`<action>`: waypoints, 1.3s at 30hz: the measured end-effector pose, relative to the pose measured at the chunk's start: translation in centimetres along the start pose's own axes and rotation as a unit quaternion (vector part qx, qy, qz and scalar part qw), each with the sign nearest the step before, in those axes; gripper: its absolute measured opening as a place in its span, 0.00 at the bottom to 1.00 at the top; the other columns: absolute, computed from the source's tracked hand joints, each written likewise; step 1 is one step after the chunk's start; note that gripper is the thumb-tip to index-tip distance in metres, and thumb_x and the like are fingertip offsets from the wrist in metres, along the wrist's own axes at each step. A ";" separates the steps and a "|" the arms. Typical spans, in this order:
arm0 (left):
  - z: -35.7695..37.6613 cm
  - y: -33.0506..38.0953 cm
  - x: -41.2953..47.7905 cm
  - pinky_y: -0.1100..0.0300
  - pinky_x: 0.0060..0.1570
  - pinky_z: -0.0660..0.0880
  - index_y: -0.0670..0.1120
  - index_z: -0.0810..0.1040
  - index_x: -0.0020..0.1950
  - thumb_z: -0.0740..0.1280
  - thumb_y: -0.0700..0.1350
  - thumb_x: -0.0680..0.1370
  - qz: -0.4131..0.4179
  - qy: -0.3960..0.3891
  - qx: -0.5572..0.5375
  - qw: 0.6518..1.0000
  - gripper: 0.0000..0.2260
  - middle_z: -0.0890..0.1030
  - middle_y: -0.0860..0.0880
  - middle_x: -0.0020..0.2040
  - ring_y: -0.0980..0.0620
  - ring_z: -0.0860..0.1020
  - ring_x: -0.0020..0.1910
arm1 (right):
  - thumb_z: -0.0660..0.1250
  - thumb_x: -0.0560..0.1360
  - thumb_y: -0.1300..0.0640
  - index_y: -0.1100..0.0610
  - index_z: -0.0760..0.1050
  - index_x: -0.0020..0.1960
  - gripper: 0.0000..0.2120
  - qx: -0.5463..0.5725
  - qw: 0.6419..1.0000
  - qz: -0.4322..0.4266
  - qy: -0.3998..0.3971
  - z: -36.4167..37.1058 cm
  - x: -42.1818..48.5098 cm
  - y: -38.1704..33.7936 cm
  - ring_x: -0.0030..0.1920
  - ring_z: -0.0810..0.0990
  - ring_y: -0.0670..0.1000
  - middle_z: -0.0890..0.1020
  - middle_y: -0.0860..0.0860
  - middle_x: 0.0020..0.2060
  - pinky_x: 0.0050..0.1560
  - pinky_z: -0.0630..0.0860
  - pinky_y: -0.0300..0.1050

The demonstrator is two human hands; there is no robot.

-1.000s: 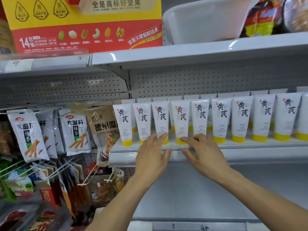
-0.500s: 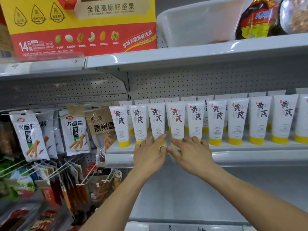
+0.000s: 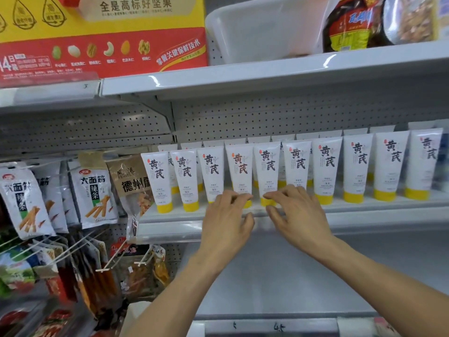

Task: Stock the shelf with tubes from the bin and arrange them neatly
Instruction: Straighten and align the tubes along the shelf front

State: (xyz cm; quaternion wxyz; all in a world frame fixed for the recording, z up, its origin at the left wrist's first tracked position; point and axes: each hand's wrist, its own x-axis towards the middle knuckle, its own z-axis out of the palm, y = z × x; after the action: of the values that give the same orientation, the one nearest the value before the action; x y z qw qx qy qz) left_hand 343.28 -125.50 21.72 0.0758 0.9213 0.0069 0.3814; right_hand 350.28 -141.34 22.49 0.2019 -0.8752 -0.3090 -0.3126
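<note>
Several white tubes with yellow caps (image 3: 326, 166) stand cap-down in a front row on the middle shelf (image 3: 379, 215), with a second row behind them. My left hand (image 3: 226, 215) reaches up to the shelf front. Its bent fingertips touch the base of the fourth tube from the left (image 3: 239, 166). My right hand (image 3: 297, 212) is right beside it, fingertips resting on the yellow cap and lower body of the fifth tube (image 3: 267, 164). Neither hand wraps around a tube. The caps under my fingers are partly hidden.
A white plastic tray (image 3: 262, 27) and a red and yellow nut box (image 3: 102, 35) sit on the shelf above. Snack packets (image 3: 93, 190) hang on hooks to the left of the tubes. A bare shelf surface (image 3: 279, 276) lies below my arms.
Both hands have drawn together and shifted about one tube to the right along the row. Their fingers, straighter before, now bend onto the tube bases.
</note>
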 end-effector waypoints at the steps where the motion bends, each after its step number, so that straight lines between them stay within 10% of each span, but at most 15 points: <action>1: 0.3 0.8 0.3 0.52 0.51 0.75 0.51 0.77 0.63 0.60 0.51 0.73 0.007 -0.012 -0.013 1.000 0.19 0.77 0.49 0.54 0.46 0.77 0.51 | 0.63 0.73 0.48 0.48 0.80 0.57 0.15 -0.003 1.000 0.010 0.012 -0.3 -0.2 0.9 0.48 0.78 0.58 0.79 0.52 0.45 0.45 0.72 0.52; 10: 3.5 4.8 1.4 0.51 0.47 0.72 0.56 0.77 0.65 0.52 0.53 0.71 -0.020 -0.034 0.106 0.994 0.25 0.82 0.49 0.48 0.44 0.79 0.45 | 0.55 0.78 0.38 0.38 0.68 0.68 0.19 -0.069 0.993 0.057 -0.075 -1.9 -1.0 4.9 0.64 0.69 0.54 0.74 0.49 0.61 0.60 0.64 0.50; 16: 3.5 5.6 2.1 0.52 0.59 0.61 0.60 0.58 0.76 0.34 0.57 0.67 -0.044 -0.092 0.092 0.991 0.38 0.73 0.52 0.66 0.47 0.69 0.63 | 0.50 0.79 0.38 0.37 0.63 0.71 0.21 -0.073 0.990 0.038 -0.111 -1.6 -0.8 5.1 0.66 0.68 0.53 0.75 0.47 0.64 0.60 0.62 0.52; 24: 3.1 5.9 2.2 0.53 0.60 0.60 0.61 0.57 0.76 0.42 0.55 0.74 -0.045 -0.114 0.099 0.988 0.29 0.71 0.53 0.68 0.48 0.68 0.65 | 0.50 0.79 0.38 0.37 0.62 0.71 0.21 -0.050 0.992 0.021 -0.112 -2.0 -0.9 5.7 0.65 0.68 0.53 0.74 0.46 0.64 0.59 0.63 0.51; 31: 3.8 8.4 2.5 0.53 0.43 0.71 0.53 0.80 0.59 0.58 0.54 0.71 0.003 0.015 0.118 0.993 0.20 0.79 0.50 0.47 0.47 0.78 0.46 | 0.59 0.78 0.46 0.43 0.72 0.67 0.18 -0.010 0.998 0.030 -0.052 -3.9 -1.4 8.7 0.62 0.71 0.53 0.76 0.48 0.58 0.56 0.66 0.49; 39: 6.2 14.6 3.7 0.51 0.61 0.67 0.55 0.66 0.74 0.51 0.54 0.74 0.042 -0.097 0.017 0.994 0.27 0.73 0.48 0.66 0.45 0.72 0.62 | 0.65 0.76 0.50 0.45 0.78 0.62 0.15 -0.042 0.997 0.071 0.003 -5.9 -2.8 14.5 0.53 0.74 0.57 0.77 0.52 0.49 0.51 0.69 0.52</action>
State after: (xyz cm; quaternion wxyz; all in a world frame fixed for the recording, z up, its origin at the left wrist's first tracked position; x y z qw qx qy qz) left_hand 349.62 -140.45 22.16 0.0448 0.9547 -0.0326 0.2925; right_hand 355.74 -156.33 22.55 0.1880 -0.9017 -0.2319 -0.3128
